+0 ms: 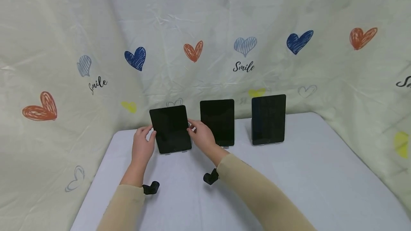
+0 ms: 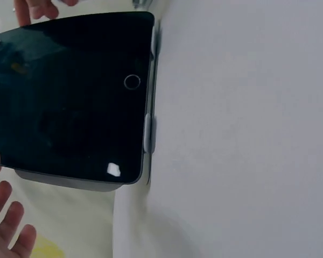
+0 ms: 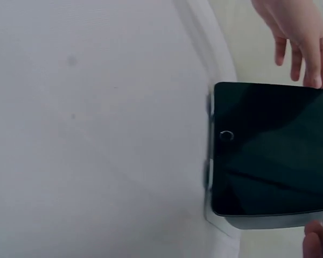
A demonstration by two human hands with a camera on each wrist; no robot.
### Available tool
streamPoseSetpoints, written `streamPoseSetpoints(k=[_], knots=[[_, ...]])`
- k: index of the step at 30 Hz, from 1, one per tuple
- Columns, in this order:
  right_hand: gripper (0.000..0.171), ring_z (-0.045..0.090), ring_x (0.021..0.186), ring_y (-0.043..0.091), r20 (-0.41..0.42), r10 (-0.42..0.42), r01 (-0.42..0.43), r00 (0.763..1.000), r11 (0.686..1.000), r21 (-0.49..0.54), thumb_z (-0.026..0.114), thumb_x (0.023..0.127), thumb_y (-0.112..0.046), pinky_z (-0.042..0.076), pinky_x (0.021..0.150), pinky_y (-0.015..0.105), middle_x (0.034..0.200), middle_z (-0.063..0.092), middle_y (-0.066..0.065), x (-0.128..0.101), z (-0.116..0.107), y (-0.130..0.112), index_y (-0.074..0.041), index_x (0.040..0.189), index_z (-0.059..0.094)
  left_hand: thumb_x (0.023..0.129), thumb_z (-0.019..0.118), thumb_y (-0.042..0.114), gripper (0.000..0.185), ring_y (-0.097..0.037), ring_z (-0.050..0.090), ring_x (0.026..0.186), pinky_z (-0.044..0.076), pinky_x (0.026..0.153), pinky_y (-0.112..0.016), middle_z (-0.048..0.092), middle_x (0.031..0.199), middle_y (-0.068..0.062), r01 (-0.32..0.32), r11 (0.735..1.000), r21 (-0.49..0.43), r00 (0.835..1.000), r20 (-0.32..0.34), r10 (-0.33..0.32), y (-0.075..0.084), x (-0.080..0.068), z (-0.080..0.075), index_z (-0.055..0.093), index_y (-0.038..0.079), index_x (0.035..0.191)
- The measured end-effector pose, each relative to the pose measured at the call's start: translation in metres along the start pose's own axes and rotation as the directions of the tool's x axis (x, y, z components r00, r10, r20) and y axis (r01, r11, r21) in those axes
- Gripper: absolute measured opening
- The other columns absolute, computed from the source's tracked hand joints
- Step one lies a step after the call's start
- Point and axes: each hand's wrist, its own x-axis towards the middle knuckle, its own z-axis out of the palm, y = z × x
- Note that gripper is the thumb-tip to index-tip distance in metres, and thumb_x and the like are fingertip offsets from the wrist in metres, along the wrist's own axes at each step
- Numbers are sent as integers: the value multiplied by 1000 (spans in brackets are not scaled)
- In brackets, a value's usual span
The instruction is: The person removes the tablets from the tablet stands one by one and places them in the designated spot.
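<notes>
Three dark tablets stand upright on small stands along the back of a white table (image 1: 305,174). My hands flank the left tablet (image 1: 170,128). My left hand (image 1: 143,144) is at its left edge with fingers loose and spread; the fingertips (image 3: 314,80) touch the edge. My right hand (image 1: 199,134) is at its right edge, thumb and fingertips against it. In the left wrist view the tablet (image 2: 70,97) shows its round home button and pale stand clips (image 2: 148,131). Neither hand wraps the tablet.
The middle tablet (image 1: 217,122) stands just behind my right hand; the right tablet (image 1: 268,118) stands further along. A cream cloth printed with hearts (image 1: 192,51) hangs close behind and on both sides. Black wrist cameras (image 1: 211,177) sit on both cuffs.
</notes>
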Motion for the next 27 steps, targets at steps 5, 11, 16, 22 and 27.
streamPoseSetpoints(k=[5,11,16,22,27], knots=[[44,63,88,13,-101,-49,52,994,998,25,64,98,-25,51,68,24,110,69,-2,-7,8,3,-23,141,57,102,58,23,37,-33,53,117,43,100,-48,63,120,-14,-10,999,-32,996,-93,7,-2,-3,2,62,6,134],[42,68,91,13,-167,-76,89,983,994,67,66,97,-23,54,72,26,108,73,-2,-9,13,6,-25,138,60,99,62,23,34,-28,60,98,49,79,-39,71,108,-11,37,997,-74,989,-139,-47,-2,-5,2,66,11,131],[38,68,88,14,-216,-57,88,975,987,137,66,97,-22,55,73,28,104,75,-1,-6,15,6,-23,134,64,98,64,23,35,-22,64,97,52,76,-27,71,110,-8,55,985,-161,983,-163,-82,0,-4,4,66,17,133],[33,67,95,14,-207,73,-5,976,950,311,66,96,-20,55,75,28,106,74,0,-5,19,4,-23,130,68,97,65,22,37,-21,66,101,53,90,-35,70,112,-8,72,962,-265,980,-158,-117,1,-5,7,64,19,135],[32,67,97,16,-213,135,-34,968,906,421,67,96,-17,55,77,29,107,73,2,-7,21,3,-22,128,70,97,66,22,38,-21,65,103,53,91,-37,70,113,-7,62,957,-283,982,-154,-109,2,-6,6,64,20,135]])
